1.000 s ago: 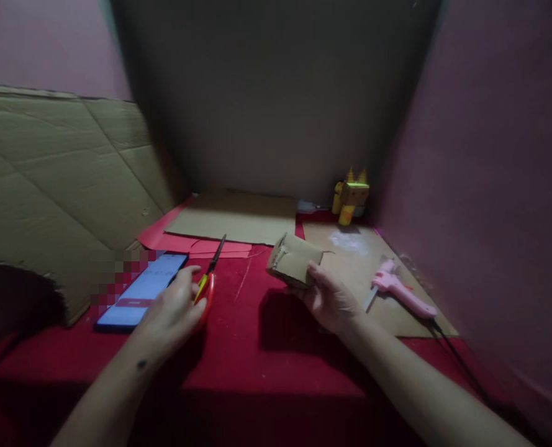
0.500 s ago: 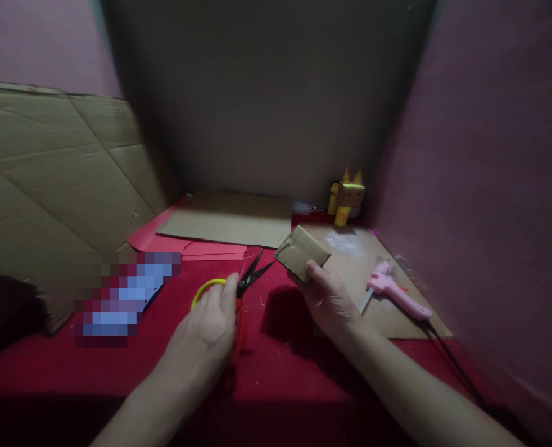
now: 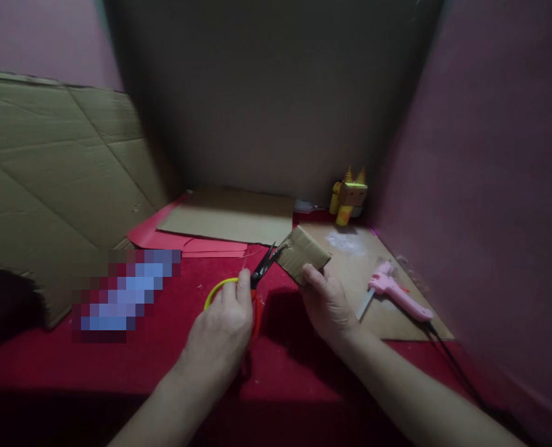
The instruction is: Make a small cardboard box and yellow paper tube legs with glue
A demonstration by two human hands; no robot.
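Observation:
My left hand (image 3: pixel 222 326) is closed around the handles of a pair of scissors (image 3: pixel 262 268), one yellow loop and one red. Their dark blades point up and to the right, slightly apart, with one tip at the left edge of a small cardboard piece (image 3: pixel 306 253). My right hand (image 3: pixel 329 304) grips that cardboard piece by its lower right part, thumb on top. The piece is held tilted above the red cloth. My right fingers behind it are hidden.
A pink glue gun (image 3: pixel 399 295) lies on a cardboard board (image 3: pixel 397 326) at right, its cord trailing forward. Behind stands a small cardboard figure (image 3: pixel 350 197) with yellow parts. A cardboard sheet (image 3: pixel 229 217) rests on red paper (image 3: pixel 159 239). A pixelated blue object (image 3: pixel 129 288) lies left, near large upright cardboard (image 3: pixel 56 174).
My left hand has moved right with the scissors, bringing the blades to the cardboard's left edge. The blades are closer together. My right hand with the cardboard has stayed nearly in place.

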